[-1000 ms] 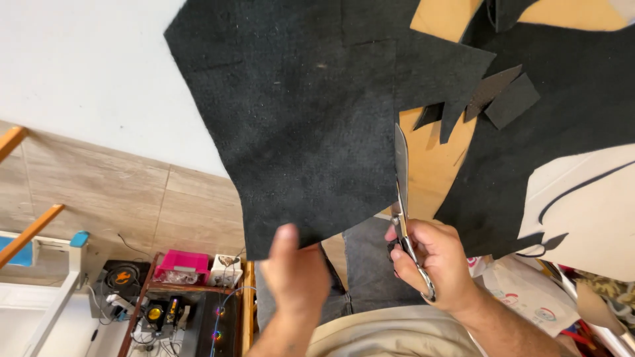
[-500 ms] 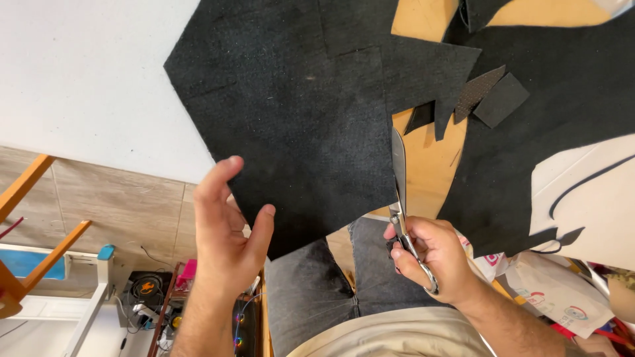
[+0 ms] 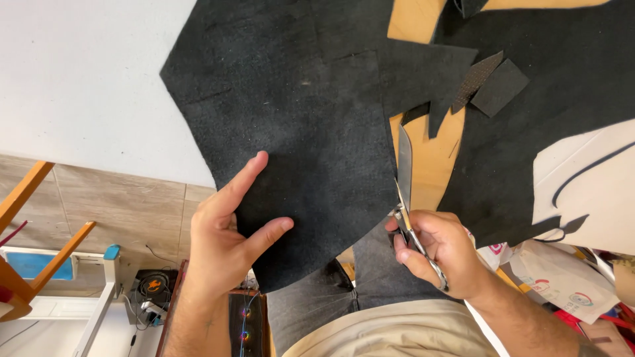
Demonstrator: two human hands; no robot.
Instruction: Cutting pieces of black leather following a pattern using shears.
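We held the scissors [image 3: 407,192] in our right hand [image 3: 440,254], fingers closed through the handles, the blades nearly shut and pointing straight away from us along the right edge of the black felt piece [image 3: 297,132]. That piece lay ahead and to the left of the blades, over the white bench [image 3: 79,86]. Our left hand [image 3: 228,235] was nearer to it, spread wide, fingers on top at its near edge and thumb free, gripping nothing.
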